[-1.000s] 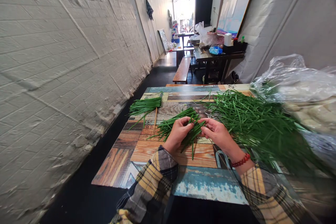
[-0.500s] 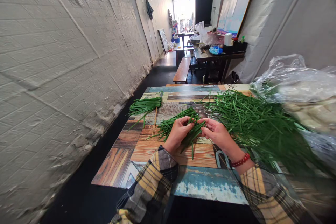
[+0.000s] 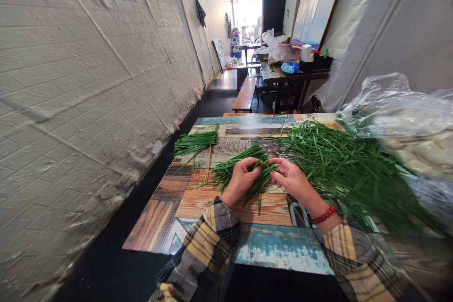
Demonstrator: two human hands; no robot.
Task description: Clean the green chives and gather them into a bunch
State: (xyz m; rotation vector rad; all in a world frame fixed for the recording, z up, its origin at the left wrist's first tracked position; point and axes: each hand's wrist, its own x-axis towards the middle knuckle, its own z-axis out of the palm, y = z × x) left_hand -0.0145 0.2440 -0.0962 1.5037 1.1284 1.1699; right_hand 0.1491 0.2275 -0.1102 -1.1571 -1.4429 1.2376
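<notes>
Long green garlic chives [image 3: 235, 164] lie in a loose bunch near the middle of the table. My left hand [image 3: 243, 177] is closed around part of that bunch, thumb against the stems. Close beside it, the fingers of my right hand [image 3: 292, 179] pinch the other end of the chives. A thin wooden skewer [image 3: 308, 229] slants from under my right palm toward my right wrist; its upper end is hidden. To the left lies a neat row of chives [image 3: 196, 141] with two thin skewers [image 3: 208, 164] sticking out of it.
A large pile of loose chives [image 3: 339, 160] spreads over the table's right side, beside a clear plastic bag [image 3: 396, 108]. The patterned wood-look table [image 3: 233, 207] stands near a white brick wall [image 3: 71, 104]. A bench [image 3: 245, 94] and a cluttered table [image 3: 295, 75] stand beyond.
The view shifts very slightly. Both hands keep the same hold on the chives, with hardly any movement.
</notes>
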